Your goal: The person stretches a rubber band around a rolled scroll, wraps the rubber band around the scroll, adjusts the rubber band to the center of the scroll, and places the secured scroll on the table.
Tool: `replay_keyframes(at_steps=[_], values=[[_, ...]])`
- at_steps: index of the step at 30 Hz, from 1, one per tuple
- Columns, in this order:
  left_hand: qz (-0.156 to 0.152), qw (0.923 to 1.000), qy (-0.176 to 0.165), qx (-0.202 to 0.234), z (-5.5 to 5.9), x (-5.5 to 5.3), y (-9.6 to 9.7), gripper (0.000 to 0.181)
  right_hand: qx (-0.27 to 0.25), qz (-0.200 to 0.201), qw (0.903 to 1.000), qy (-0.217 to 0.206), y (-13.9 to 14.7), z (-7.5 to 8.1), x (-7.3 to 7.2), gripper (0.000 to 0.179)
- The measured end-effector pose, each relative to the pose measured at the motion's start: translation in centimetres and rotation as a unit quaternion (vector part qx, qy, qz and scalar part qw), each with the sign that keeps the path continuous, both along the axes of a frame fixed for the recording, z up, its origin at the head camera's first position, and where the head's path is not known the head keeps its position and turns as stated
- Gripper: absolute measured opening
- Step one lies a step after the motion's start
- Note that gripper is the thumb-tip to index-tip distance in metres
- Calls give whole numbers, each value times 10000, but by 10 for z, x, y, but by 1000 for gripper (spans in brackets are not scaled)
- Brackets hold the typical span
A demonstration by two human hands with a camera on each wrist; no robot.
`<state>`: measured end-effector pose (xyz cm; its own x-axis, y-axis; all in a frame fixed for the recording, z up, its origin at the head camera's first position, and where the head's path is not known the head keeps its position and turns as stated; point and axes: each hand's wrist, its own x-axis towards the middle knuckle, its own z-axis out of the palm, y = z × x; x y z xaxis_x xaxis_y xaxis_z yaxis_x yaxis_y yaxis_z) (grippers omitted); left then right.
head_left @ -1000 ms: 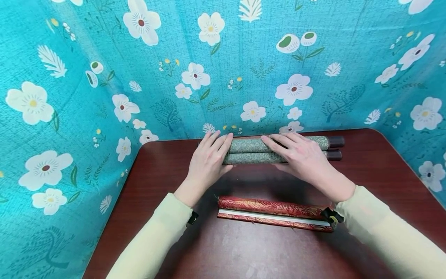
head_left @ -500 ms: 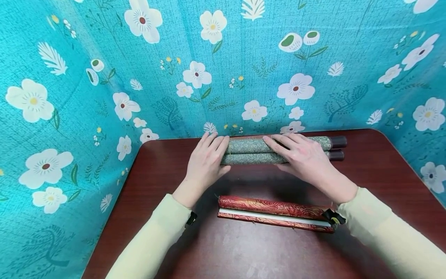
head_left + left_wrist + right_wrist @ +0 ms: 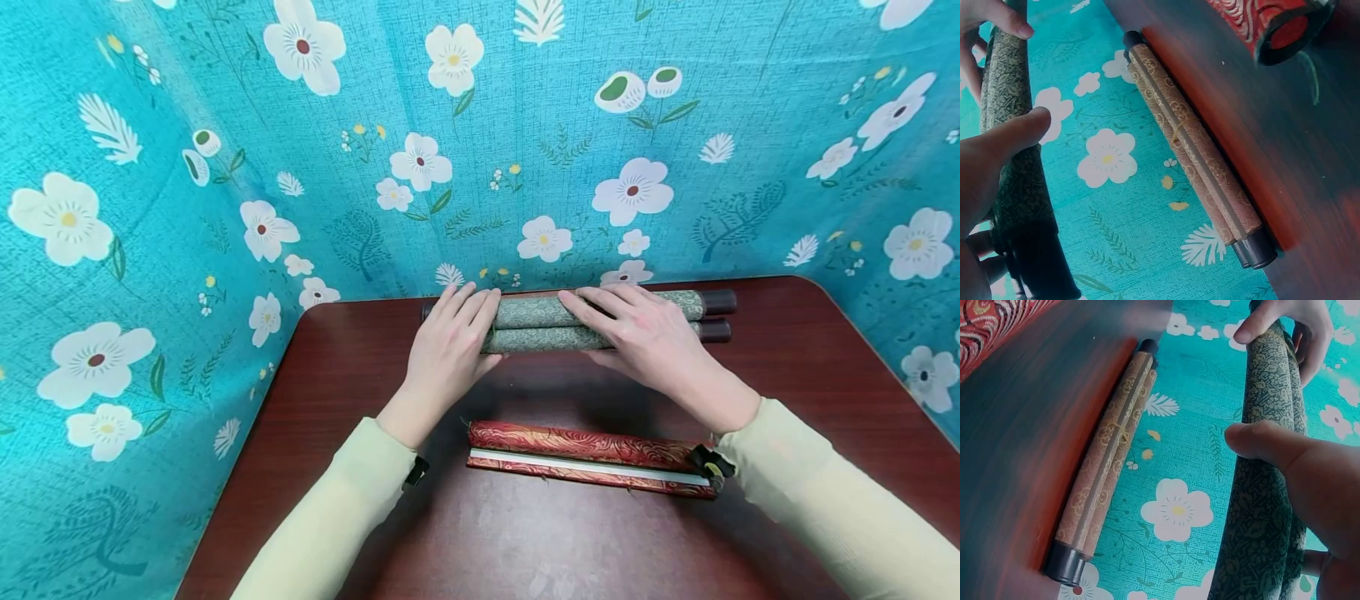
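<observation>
A rolled green patterned scroll [image 3: 534,313] with dark end caps [image 3: 717,302] spans both hands near the table's far edge, its two rolls side by side. My left hand [image 3: 447,333] grips it towards the left end, fingers over the far side and thumb at the near side. Farther right, my right hand [image 3: 637,329] holds it the same way. Both wrist views show a thumb pressed along the roll, with the other hand farther up it. A second scroll [image 3: 1191,147], pinkish-brown with black ends and tied with a thin cord, lies at the table's edge, mostly hidden in the head view.
On the dark red wooden table [image 3: 525,542], nearer the person, lies a long red-and-gold patterned piece [image 3: 585,442] with a white strip along it. The right wrist passes over its right end. A turquoise flowered cloth [image 3: 480,125] hangs right behind the table and at both sides.
The green scroll and both hands have shifted very slightly left; its dark left end now shows beside the left hand. The grip looks the same, and the red piece stays in place.
</observation>
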<state>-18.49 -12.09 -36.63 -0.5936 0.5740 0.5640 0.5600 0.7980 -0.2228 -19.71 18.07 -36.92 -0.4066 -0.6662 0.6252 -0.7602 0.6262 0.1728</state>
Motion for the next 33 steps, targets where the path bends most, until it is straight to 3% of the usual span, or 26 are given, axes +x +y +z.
replay_keyframes(at_steps=[9, 21, 27, 33], values=[[56, 9994, 301, -147, -5, 2, -13, 100, 10, 19, 10000, 92, 3, 1, -1, 99], [1, 9997, 184, 146, -3, 1, -4, 87, 28, -56, 10000, 50, 3, 2, 4, 101], [3, 9997, 206, 143, -3, 1, -1, 89, 0, -65, 10000, 58, 3, 2, 7, 101], [-210, 9992, 233, 242, -3, 2, 2, 93, -40, -12, 9999, 119, -1, 3, 7, 100]])
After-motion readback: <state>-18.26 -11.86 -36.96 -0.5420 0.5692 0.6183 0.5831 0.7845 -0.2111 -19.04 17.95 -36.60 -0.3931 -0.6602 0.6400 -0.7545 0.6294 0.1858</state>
